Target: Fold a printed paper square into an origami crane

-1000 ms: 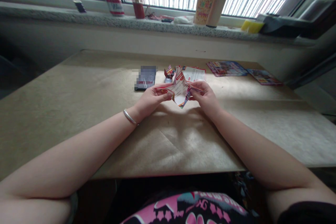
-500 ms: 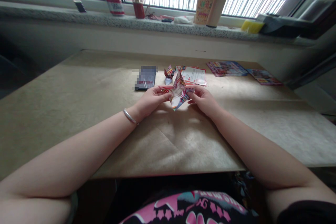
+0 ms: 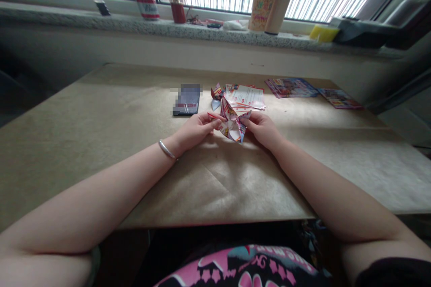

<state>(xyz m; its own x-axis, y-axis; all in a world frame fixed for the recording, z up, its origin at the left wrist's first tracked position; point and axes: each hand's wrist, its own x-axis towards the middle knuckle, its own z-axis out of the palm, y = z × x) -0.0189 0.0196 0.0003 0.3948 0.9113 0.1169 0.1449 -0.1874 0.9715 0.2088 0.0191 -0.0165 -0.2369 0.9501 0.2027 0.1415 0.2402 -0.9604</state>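
A folded paper shape [image 3: 232, 122] with several pointed flaps, printed in red, white and blue, is held above the table between my two hands. My left hand [image 3: 198, 126] pinches its left flap between thumb and fingers. On the other side, my right hand [image 3: 262, 129] grips the right flap; some of its fingertips are hidden behind the paper. Just beyond stands a smaller folded paper piece [image 3: 217, 94]. A stack of printed sheets [image 3: 247, 95] lies to its right, and a dark phone-like slab [image 3: 187, 100], partly blurred out, lies to its left.
Two piles of colourful leaflets, one wider [image 3: 291, 87] and one smaller [image 3: 339, 97], lie at the table's back right. On the stone windowsill [image 3: 202, 30] stand a red can [image 3: 145, 2], a red bottle [image 3: 178, 11], a patterned cup [image 3: 262, 9] and a yellow item [image 3: 323, 33].
The folded paper has turned in my hands: its lower point has swung to the right and its top flap a little left. Both hands stay in nearly the same place.
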